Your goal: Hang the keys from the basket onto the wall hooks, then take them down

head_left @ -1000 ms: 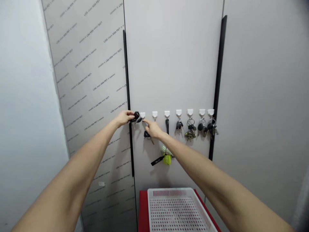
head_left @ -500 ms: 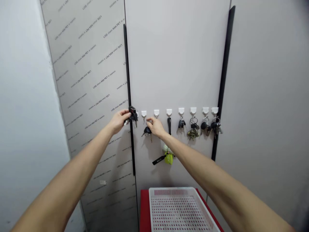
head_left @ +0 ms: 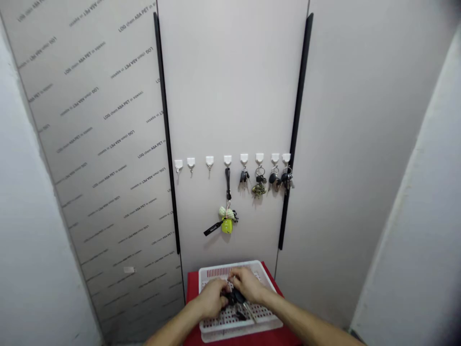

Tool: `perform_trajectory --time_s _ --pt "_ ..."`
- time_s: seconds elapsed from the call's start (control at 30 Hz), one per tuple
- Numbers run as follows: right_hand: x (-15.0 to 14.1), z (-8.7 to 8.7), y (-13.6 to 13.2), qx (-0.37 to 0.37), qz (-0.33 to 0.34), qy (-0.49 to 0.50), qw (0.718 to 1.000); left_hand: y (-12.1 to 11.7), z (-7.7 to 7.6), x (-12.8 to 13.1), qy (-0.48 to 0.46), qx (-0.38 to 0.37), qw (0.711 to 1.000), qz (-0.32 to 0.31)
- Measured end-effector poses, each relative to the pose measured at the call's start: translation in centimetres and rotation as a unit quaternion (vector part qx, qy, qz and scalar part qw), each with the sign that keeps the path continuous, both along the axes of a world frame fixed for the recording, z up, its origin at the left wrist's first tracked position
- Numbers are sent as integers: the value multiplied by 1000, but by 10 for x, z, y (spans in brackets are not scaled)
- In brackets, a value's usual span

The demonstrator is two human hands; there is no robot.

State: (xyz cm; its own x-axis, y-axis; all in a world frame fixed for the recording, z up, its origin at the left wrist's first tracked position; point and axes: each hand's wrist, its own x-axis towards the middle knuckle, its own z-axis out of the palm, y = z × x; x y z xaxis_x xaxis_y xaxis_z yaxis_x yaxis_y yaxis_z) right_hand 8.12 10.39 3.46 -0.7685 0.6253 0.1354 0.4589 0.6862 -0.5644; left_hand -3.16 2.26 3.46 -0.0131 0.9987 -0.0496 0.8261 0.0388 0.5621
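Both hands are over a white perforated plastic basket (head_left: 204, 331). My left hand (head_left: 213, 299) is closed on a bunch of dark keys (head_left: 227, 298), partly hidden by its fingers. My right hand (head_left: 248, 285) pinches a second bunch of keys (head_left: 239, 297) with black heads, whose metal blades point down toward the basket floor. The two bunches are close together, and I cannot tell whether they touch the basket. Behind them, a black strap (head_left: 228, 183) hangs from a wall hook with a yellow-green key case (head_left: 226, 225) and a black tag.
Several white hooks (head_left: 209, 160) run in a row across the pale panel. The three leftmost are bare; key bunches (head_left: 259, 185) hang from those to the right. Long black handles (head_left: 296, 129) flank the panel. The basket stands on a red surface (head_left: 192, 283).
Both hands have come down from the hooks to the basket, bringing the key bunches with them. The view has shifted, so the hooks appear farther left.
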Motion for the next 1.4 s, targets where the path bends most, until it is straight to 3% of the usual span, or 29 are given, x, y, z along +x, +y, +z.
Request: perform_trajectory --time_s 0.07,0.13,0.23,0.3,0.4,0.5,0.6,0.73,0.83,0.9,0.97,1.17,1.3,1.4 --pt "5 3 1 -2 14 -13 1000 1 9 4 23 -21 999 -21" --pt "8 32 10 16 17 20 1000 10 37 4 23 3 999 -26" --pt "10 108 37 86 -75 187 976 40 104 0 -21 175 984 34" --pt "7 161 56 140 -177 284 932 64 147 -2 -47 276 949 142" --pt "-2 211 75 181 -255 289 905 95 186 -2 -38 297 925 233" --pt "-8 225 83 166 -275 226 920 111 195 1 -11 251 936 248" --pt "-6 232 84 179 -269 188 928 112 202 -2 -33 270 932 238" --pt "2 262 79 215 -276 143 926 101 237 -11 -106 352 902 228" --pt "5 282 71 255 -275 122 919 91 263 -12 -148 367 893 214" --pt "7 287 65 297 -260 108 913 83 270 -9 -159 367 896 194" --pt "12 287 62 326 -255 94 905 75 267 -5 -157 359 903 173" --pt "19 294 63 304 -227 -12 925 52 238 2 -204 283 925 150" --pt "2 309 60 369 -243 -9 897 41 224 6 -251 235 928 146" --pt "-10 310 56 406 -198 -18 892 35 218 12 -266 212 930 138"
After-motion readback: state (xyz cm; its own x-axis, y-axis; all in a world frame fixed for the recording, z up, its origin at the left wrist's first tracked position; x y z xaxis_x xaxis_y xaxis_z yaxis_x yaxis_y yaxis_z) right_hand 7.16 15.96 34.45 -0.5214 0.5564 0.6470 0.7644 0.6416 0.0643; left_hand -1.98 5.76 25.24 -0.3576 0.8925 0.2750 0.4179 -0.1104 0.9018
